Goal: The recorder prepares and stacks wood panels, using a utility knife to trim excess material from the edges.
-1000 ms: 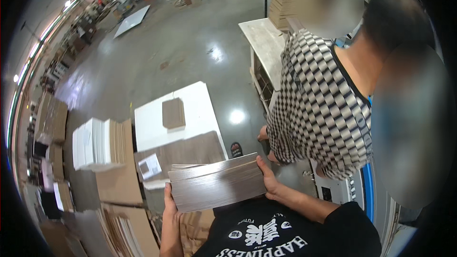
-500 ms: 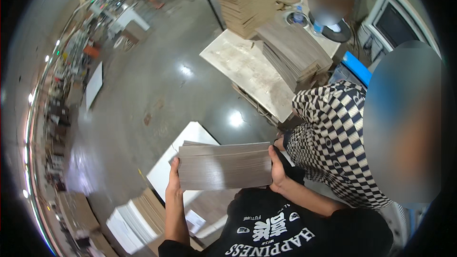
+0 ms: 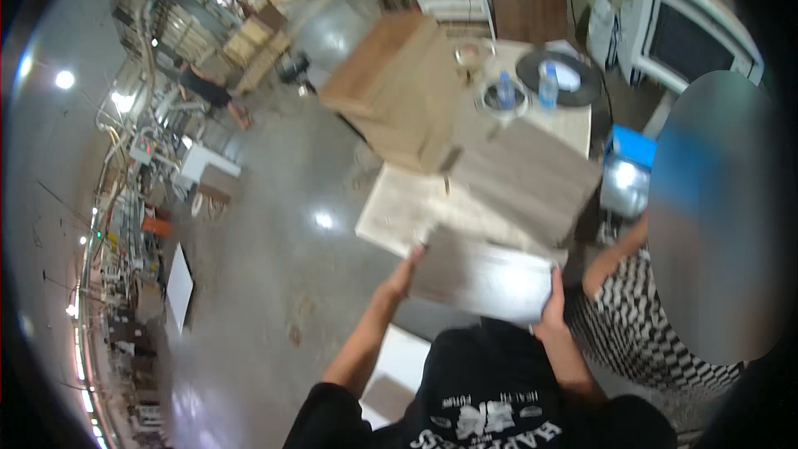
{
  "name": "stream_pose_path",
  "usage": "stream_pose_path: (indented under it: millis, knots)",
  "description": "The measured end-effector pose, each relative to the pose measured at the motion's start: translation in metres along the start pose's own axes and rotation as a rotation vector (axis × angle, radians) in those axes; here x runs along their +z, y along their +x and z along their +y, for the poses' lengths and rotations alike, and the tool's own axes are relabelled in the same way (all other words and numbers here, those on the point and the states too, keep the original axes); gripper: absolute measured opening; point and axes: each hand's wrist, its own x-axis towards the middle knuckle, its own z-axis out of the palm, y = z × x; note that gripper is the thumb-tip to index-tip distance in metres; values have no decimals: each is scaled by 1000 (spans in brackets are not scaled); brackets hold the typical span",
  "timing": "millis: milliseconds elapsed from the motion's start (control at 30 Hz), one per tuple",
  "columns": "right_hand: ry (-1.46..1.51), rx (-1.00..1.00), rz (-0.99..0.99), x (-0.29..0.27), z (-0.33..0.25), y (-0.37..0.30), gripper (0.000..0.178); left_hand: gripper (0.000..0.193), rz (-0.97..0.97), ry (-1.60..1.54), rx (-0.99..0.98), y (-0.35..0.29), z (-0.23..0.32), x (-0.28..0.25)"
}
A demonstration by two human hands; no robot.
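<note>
Between my two hands is a stack of thin grey-brown wood-look panels (image 3: 486, 274), its top face shiny under the light. My left hand (image 3: 404, 273) grips the left end and my right hand (image 3: 552, 308) grips the right end, thumb along the edge. The stack hovers by the front edge of a cream-topped table (image 3: 395, 208). On that table, just beyond, lies a larger pile of similar grey-brown panels (image 3: 536, 170). How many panels I hold is too blurred to tell.
A tall stack of brown boards (image 3: 399, 104) stands at the table's left. Behind are two water bottles (image 3: 547, 87), a tape roll (image 3: 472, 53) and a dark round disc (image 3: 528, 73). A person in checkered clothing (image 3: 640, 316) is close at my right. A white panel (image 3: 403, 357) lies low behind me.
The panel stack has moved rightward and forward, from above the white panel toward the cream-topped table, still in both hands. My view has turned, and the co-worker's arm now shows nearer the blue-topped box.
</note>
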Motion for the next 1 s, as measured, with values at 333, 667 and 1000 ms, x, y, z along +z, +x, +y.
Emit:
stream_pose_path:
  millis: [333, 667, 1000]
  knots:
    - [-24, -120, 166, -46, 13, 45, 87, 74, -529, -281, -58, 117, 31, 30]
    - [90, -160, 179, -107, 39, 56, 99, 82, -669, -184, -20, 193, -3, 11]
    - [-336, -412, 802, -263, 184, -37, 66, 45, -207, -99, 26, 203, -88, -54]
